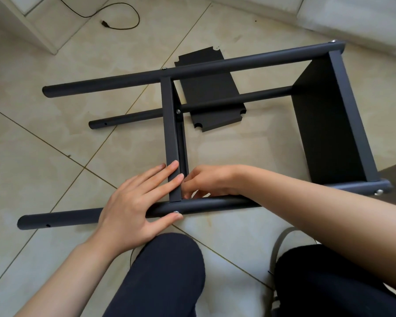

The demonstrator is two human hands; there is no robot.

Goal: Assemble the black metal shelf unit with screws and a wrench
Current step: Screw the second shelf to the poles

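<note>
Two hands meet at the near tube (215,203) of the shelf unit (329,124) lying on the floor (55,156); your left hand (133,207) lies flat, fingers straight, thumb by a screw (176,212); your right hand (206,181) curls behind the crossbar (170,138); its hold I cannot tell.

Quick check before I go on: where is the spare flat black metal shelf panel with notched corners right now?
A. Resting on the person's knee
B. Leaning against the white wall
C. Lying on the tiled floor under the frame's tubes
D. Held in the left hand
C: the flat black metal shelf panel lies on the tiled floor, crossed by the black round metal tubes of the frame, away from both hands.
</note>
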